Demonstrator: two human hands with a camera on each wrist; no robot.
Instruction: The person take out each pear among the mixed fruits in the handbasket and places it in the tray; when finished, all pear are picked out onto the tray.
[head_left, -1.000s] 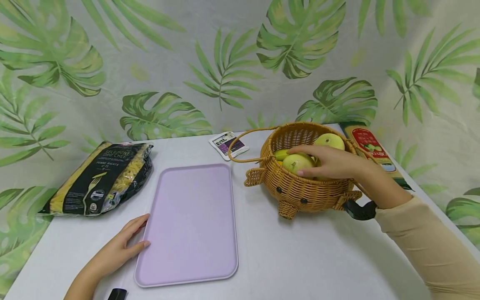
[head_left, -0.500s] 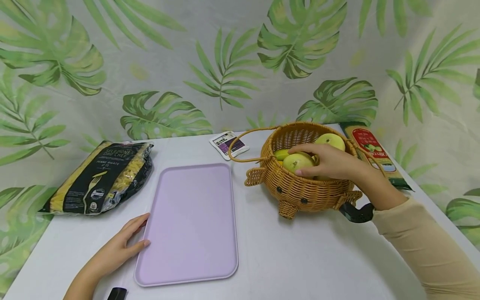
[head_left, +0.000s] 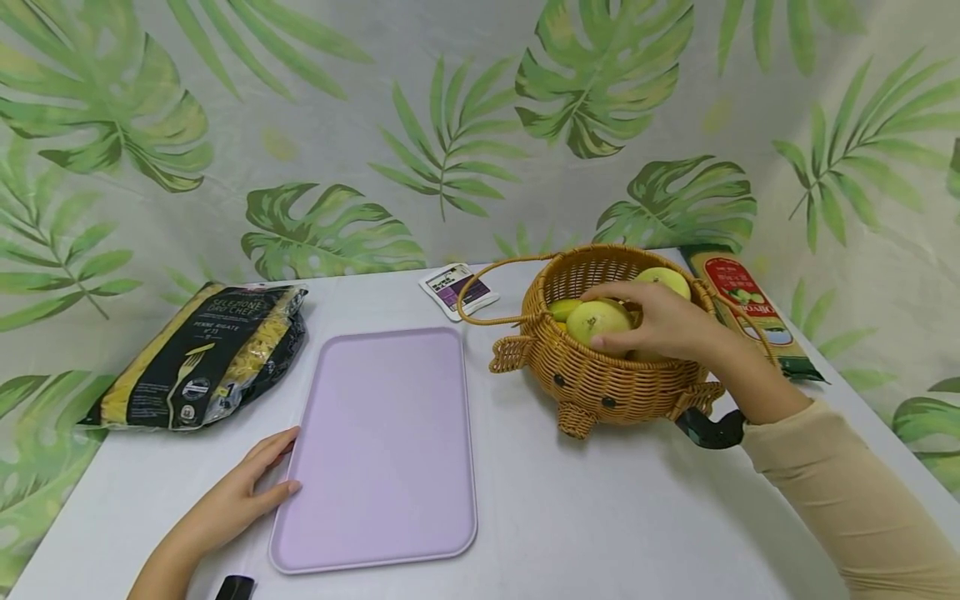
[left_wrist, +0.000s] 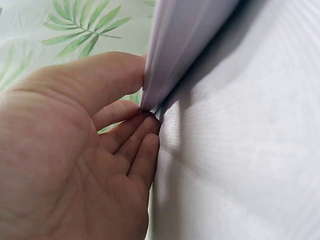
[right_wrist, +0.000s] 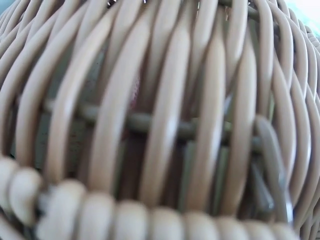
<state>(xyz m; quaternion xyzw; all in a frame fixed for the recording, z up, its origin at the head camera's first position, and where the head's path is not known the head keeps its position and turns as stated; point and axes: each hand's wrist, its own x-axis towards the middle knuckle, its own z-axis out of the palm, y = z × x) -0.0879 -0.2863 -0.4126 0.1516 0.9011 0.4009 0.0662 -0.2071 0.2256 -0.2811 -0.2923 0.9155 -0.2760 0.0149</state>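
My right hand (head_left: 660,321) reaches into a brown wicker basket (head_left: 637,392) with a pig face. Thumb and fingers grip a round yellow-green fruit (head_left: 598,323) near the front rim. A second yellow-green fruit (head_left: 666,279) sits behind the hand, and a long greenish-yellow fruit (head_left: 566,309) lies at the left, partly covered. The right wrist view shows only the basket's weave (right_wrist: 165,110), close up. My left hand (head_left: 232,500) rests at the left edge of a lilac tray (head_left: 382,442). In the left wrist view, its thumb and fingertips touch the tray rim (left_wrist: 172,45).
A black-and-yellow bag of penne (head_left: 202,358) lies at the left. A small white-and-purple packet (head_left: 459,289) is at the back, beside the basket's looped handle (head_left: 480,321). Behind the basket's right side lies a green-and-red packet (head_left: 750,304). A leaf-print cloth (head_left: 322,142) hangs behind.
My right forearm has shifted slightly left and down. The gripped fruit has moved very slightly up and right, still within the basket. My left hand and the tray have stayed put.
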